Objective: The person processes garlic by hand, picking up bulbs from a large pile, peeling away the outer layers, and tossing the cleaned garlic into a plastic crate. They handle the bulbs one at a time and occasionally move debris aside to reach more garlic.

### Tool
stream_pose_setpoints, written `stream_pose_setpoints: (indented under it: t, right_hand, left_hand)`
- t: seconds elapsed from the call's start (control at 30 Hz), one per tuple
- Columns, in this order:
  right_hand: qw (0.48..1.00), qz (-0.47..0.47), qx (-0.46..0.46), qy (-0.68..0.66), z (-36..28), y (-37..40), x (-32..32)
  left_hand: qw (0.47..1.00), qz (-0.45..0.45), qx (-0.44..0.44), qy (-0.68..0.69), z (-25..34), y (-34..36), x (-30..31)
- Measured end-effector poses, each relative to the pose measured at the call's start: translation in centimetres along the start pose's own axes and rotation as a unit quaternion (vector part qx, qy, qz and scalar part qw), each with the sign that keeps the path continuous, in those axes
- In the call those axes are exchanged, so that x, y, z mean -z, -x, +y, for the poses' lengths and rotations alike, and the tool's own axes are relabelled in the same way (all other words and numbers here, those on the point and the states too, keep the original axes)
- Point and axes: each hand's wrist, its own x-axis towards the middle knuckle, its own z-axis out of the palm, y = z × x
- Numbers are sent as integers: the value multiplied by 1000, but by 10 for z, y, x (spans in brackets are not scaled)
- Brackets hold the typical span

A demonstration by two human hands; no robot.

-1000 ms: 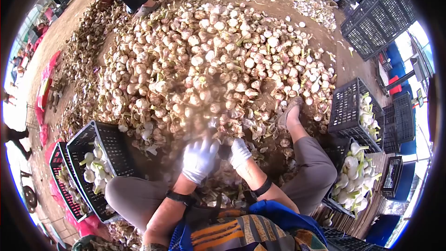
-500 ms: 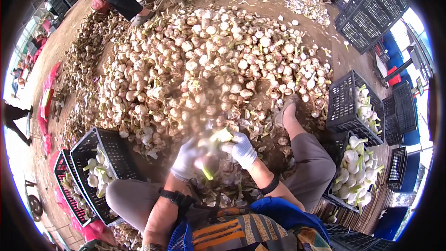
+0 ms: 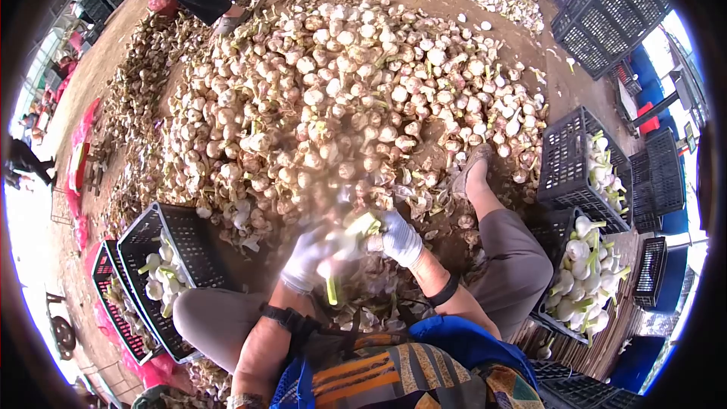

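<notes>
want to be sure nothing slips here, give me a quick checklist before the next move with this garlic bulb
1. Grip of the right hand on the garlic bulb: ok, gloved fingers closed on it.
2. Grip of the left hand: cannot tell, blurred by motion.
3. The green stem on the bulb: ok, it hangs below the hands.
4. Room in the left crate: ok, only partly filled.
5. The garlic pile within reach: ok, it likely is, starting just beyond the hands.
</notes>
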Motion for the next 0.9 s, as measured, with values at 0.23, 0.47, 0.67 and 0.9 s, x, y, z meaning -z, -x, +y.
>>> stream_pose_setpoints:
  t: [0.23, 0.47, 0.67, 0.9]
  right_hand:
    - [901, 44, 90, 421, 39, -11, 9]
    - [974, 189, -42, 121, 12, -8, 45]
    - [984, 142, 58, -94, 12, 2, 8]
    - [966, 157, 32, -204, 15, -4, 7]
  left_hand:
    - [1000, -12, 3, -26, -6, -6, 6]
    - [996, 64, -58, -34, 3, -7, -15]
    - [925, 95, -128, -344, -2, -9, -42]
    - [995, 96, 6, -14, -26, -22, 22]
